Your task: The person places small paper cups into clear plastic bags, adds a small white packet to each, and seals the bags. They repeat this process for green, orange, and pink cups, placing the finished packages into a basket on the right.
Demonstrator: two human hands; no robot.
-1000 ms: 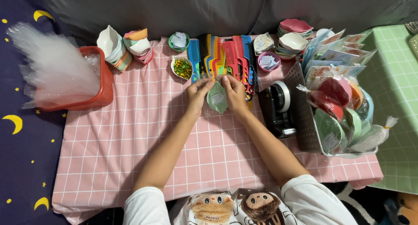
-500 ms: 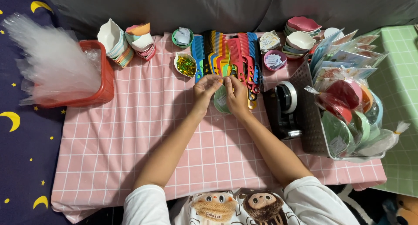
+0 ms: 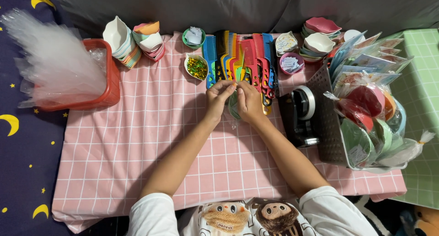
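Plastic bags [image 3: 50, 62], clear and bunched, fan out of a red basket [image 3: 107, 87] at the upper left of the frame, on the edge of a pink checked cloth [image 3: 137, 153]. Right of it, near the top, stand stacked small bowls [image 3: 125, 42] in pale colours, then a green cup [image 3: 194, 37] with paper scraps and a white leaf-shaped dish [image 3: 196, 67] of green and yellow bits. Next comes a row of combs [image 3: 240, 58], blue, black, orange, yellow, red and pink, lying side by side at top centre. Just below the combs, in the middle of the frame, both hands meet: the left hand [image 3: 217, 99] and right hand [image 3: 249, 101] are pinched narrow, fingertips together, on the top of a small clear bag [image 3: 234, 111] with a greenish round thing inside, held between them over the cloth and touching the combs' lower ends. What exactly is inside I cannot tell. Further right sit a white dish and a pink cup [image 3: 290, 63] with slips of paper, more stacked bowls [image 3: 320, 35], a black tape dispenser [image 3: 299, 112], and at the right edge a dark crate [image 3: 329, 126] holding bagged round pieces [image 3: 370, 117] in red, green and orange and flat packets [image 3: 366, 58].
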